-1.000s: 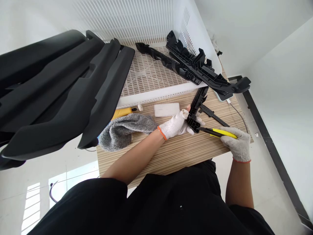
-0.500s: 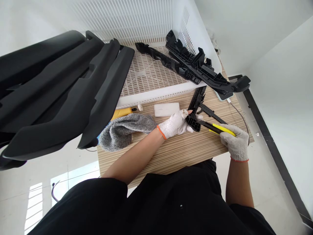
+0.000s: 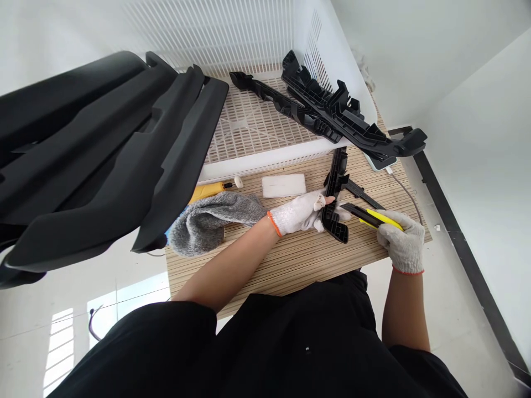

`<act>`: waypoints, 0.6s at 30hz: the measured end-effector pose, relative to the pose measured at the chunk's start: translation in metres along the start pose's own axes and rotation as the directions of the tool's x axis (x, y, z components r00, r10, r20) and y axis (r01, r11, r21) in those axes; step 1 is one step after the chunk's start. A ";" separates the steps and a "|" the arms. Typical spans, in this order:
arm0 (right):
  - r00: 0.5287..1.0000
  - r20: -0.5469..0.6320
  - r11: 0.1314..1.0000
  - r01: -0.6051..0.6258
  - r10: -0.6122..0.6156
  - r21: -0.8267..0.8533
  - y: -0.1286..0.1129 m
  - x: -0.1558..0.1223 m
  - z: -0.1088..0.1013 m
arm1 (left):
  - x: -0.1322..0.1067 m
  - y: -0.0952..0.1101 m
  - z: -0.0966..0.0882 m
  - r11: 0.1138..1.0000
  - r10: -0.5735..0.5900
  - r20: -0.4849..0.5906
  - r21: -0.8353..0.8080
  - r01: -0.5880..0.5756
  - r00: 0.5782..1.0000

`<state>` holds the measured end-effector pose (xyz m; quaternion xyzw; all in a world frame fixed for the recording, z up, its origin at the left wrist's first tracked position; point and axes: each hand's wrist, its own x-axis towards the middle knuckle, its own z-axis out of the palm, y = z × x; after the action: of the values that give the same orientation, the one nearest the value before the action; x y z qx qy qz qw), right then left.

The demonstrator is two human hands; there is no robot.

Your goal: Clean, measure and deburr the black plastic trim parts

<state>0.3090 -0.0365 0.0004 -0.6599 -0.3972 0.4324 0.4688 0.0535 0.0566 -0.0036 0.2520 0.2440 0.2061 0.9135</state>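
Note:
My left hand (image 3: 305, 212), in a white knit glove with an orange cuff, is closed around a long black ribbed plastic part (image 3: 334, 188). The bare thumb tip lies across the part, and some fingers are hidden beneath it. The part's lower end tilts toward me over the table. My right hand (image 3: 401, 239), also gloved, grips a yellow and black utility knife (image 3: 371, 216). The knife's tip points left, close to the part and the left hand's fingertips. Behind the part, a dark caliper-like tool (image 3: 362, 193) lies on the table.
A white slatted basket (image 3: 265, 162) stands at the back, with several black plastic parts (image 3: 327, 108) in and across it. More large black panels (image 3: 124, 160) fill the left. On the wood-grain table (image 3: 265, 260) lie a grey cloth (image 3: 207, 221), a white block (image 3: 284, 186) and a yellow-handled tool (image 3: 207, 191).
The black part has turned more upright in view, its lower end swinging down and right. My left hand has shifted slightly right. The knife has moved a little right, away from the part.

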 end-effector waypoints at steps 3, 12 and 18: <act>1.000 0.008 1.000 -0.009 0.009 -0.020 0.000 0.000 -0.001 | 0.000 0.002 0.001 0.999 -0.035 -0.025 0.013 0.036 0.999; 0.999 -0.025 0.990 0.026 -0.030 -0.140 -0.007 0.008 0.015 | 0.005 0.012 0.008 0.985 -0.173 -0.100 0.011 0.175 0.980; 0.992 0.009 0.950 0.126 -0.128 -0.287 -0.005 0.010 0.017 | 0.007 0.010 0.001 0.988 -0.153 0.032 0.007 0.153 0.988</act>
<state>0.2957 -0.0214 0.0004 -0.6960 -0.4951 0.3360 0.3969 0.0570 0.0675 0.0007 0.2379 0.2484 0.1307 0.9298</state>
